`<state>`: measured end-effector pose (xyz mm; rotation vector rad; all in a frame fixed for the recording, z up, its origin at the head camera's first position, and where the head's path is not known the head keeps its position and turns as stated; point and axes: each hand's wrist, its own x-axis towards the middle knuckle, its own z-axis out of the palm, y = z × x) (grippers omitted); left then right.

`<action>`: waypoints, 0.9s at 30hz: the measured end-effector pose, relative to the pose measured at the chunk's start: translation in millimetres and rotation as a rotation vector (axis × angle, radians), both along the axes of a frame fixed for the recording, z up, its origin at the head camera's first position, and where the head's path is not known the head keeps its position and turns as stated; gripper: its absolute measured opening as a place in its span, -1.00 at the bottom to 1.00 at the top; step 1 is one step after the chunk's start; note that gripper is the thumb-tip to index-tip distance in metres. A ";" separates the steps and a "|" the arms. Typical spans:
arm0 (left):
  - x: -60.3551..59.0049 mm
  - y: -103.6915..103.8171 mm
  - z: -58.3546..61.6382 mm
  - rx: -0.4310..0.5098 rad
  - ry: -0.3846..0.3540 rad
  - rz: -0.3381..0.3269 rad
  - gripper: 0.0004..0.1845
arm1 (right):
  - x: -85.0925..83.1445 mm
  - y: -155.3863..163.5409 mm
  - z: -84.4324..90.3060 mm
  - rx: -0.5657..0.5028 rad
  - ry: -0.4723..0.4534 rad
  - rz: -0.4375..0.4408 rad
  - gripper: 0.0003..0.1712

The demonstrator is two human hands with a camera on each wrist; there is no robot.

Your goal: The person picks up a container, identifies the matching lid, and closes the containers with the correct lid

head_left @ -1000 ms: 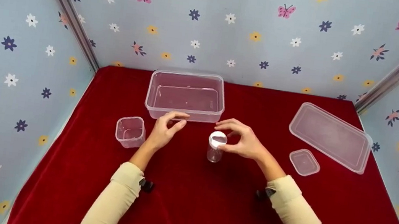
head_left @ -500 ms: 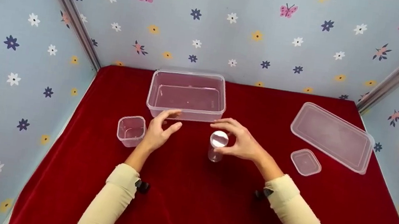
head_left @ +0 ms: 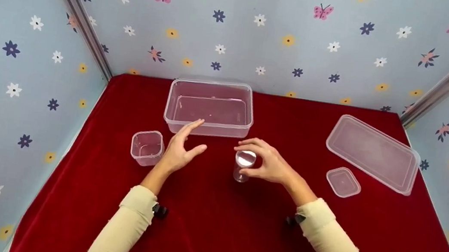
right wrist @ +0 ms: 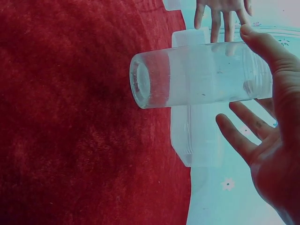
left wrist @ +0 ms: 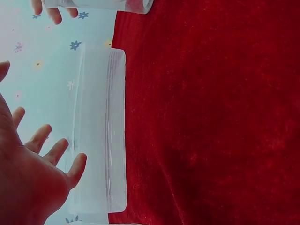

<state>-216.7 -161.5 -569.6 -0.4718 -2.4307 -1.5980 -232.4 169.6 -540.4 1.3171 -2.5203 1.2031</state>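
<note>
On the red cloth [head_left: 215, 229], the right hand [head_left: 271, 167] grips a clear jar [head_left: 243, 166] by its top. The left hand [head_left: 180, 148] hovers nearby, fingers spread, holding nothing.

No readable text, label, brand, number or sign appears in any view. The small clear plastic jar with the white lid [head_left: 243, 166] and the large clear rectangular plastic container [head_left: 209, 107] carry no print. The pale blue wall covering [head_left: 262, 35] bears only a pattern — flowers and butterflies — with no lettering.
</note>
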 end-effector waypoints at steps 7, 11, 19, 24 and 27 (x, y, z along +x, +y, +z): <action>3.1 -0.2 -4.6 0.000 0.022 -0.017 -0.24 | 2.2 -0.4 -3.2 -0.003 -0.019 0.025 -0.38; 2.0 -0.1 -5.1 0.004 0.026 -0.023 -0.25 | 1.6 -0.4 -3.7 -0.027 -0.026 0.031 -0.42; 4.6 0.1 -1.9 -0.026 0.007 -0.023 -0.31 | 1.3 -0.3 -4.7 -0.040 -0.031 0.038 -0.42; 3.9 1.2 -1.5 -0.041 0.001 -0.029 -0.32 | -0.8 0.9 -3.8 -0.050 -0.036 0.030 -0.43; 3.2 1.2 -2.2 -0.054 -0.007 -0.025 -0.32 | -2.9 3.1 -2.2 -0.066 -0.037 0.019 -0.43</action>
